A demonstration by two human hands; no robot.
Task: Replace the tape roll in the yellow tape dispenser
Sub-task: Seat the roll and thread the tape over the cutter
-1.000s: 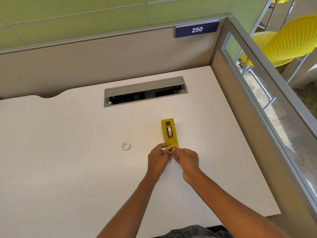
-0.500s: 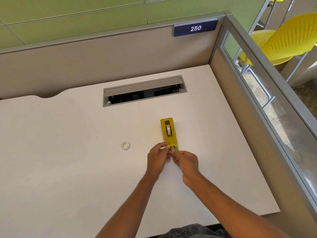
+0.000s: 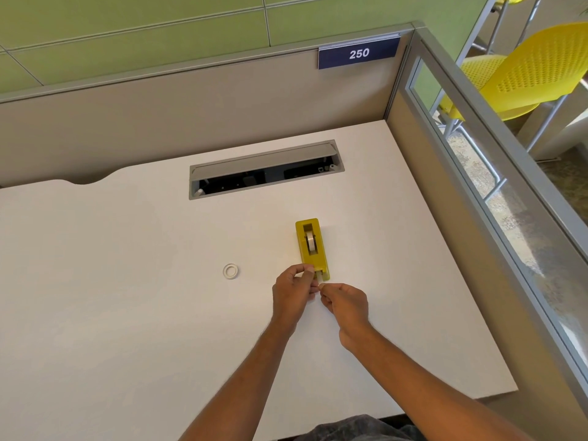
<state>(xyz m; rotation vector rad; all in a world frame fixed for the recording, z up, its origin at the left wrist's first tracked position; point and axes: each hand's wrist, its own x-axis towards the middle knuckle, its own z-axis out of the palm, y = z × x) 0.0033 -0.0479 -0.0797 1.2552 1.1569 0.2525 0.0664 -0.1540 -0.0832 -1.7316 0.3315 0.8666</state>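
Our left hand [image 3: 294, 292] pinches the near end of the yellow tape dispenser [image 3: 312, 249], lying lengthwise beyond our fingers; what our curled right hand [image 3: 343, 303] grips, we cannot tell

One yellow tape dispenser [image 3: 313, 259] stands on the single white tabletop [image 3: 127, 313], loaded with one tape roll [image 3: 311, 243]. One bare white ring [image 3: 231, 271] lies at its 9 o'clock. Two hands, left hand [image 3: 292, 294] and right hand [image 3: 345, 305], are at its 6 o'clock end. One cable hatch [image 3: 264, 168] lies at 12 o'clock, one "250" sign [image 3: 359, 53] at 1 o'clock and one plainly seen yellow chair [image 3: 537, 74] at 2 o'clock.
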